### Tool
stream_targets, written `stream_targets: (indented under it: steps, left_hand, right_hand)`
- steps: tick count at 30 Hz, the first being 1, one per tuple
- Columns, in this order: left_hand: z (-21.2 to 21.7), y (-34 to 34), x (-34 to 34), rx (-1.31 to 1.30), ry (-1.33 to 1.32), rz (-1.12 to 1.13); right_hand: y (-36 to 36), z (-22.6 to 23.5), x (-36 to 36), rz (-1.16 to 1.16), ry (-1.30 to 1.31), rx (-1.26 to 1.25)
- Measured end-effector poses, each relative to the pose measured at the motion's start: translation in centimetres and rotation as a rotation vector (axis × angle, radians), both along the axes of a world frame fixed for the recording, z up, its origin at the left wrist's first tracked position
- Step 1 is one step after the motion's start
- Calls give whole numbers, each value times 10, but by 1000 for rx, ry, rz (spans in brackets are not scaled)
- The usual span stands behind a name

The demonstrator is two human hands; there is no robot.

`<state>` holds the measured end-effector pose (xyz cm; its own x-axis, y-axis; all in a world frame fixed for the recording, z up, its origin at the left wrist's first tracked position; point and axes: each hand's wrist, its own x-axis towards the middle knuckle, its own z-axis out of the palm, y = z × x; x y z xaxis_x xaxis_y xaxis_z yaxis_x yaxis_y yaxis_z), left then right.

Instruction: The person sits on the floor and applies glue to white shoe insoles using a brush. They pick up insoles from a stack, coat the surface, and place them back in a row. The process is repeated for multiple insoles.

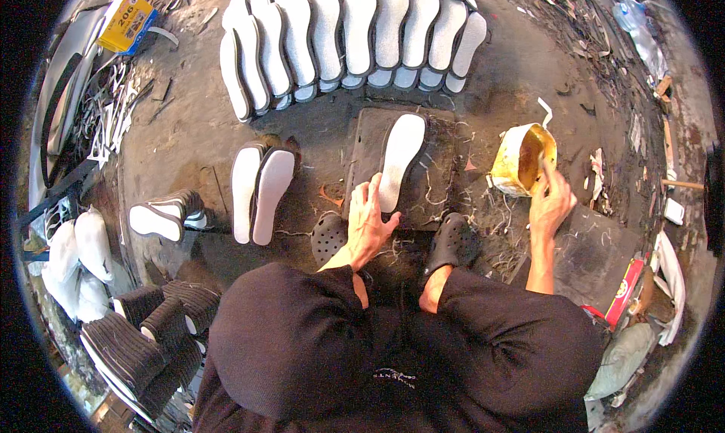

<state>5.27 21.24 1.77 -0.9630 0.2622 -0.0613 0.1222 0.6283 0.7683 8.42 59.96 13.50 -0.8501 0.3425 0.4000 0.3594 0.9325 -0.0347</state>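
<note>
A dented yellow tin [521, 160] stands tilted on the floor [189, 131] to the person's right, its mouth open toward the camera; the inside is coated in a yellowish glue, though how full it is cannot be told. The right hand [550, 203] is at the tin's rim, its fingers closed round a thin brush handle [542, 163] that dips into the tin. A white sole [400, 160] lies flat, lengthwise, on a dark board [438, 176] between the person's feet, which wear black clogs [453, 240]. The left hand [368, 225] rests at the sole's near end: the fingers are spread open, pressing on the board and the sole's left edge, the sole lying just right of the fingertips and touching them, not gripped. Left of the board, two more white soles [260, 194] lean together on edge. A long row of white soles [355, 33] stands on edge beyond the board. Further left are a dark-sided sole [166, 215] and a stack of dark ribbed pieces [151, 335]. A yellow box [127, 21] lies at the far left.
</note>
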Motion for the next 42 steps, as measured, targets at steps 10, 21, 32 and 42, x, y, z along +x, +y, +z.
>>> stream_targets:
  steps: [10,21,32,42]
  left_hand:
    - [55,-34,-103,268,327,296]
    - [71,22,-525,103,235,470]
    - [47,-24,-284,-4,590,491]
    - [-32,-220,2,-634,115,410]
  right_hand:
    - [-64,33,24,-25,-34,-325]
    - [-74,23,2,-97,-89,-480]
    - [13,20,-3,-199,-6,-367]
    - [117,-78,-56,-70,-113,-343]
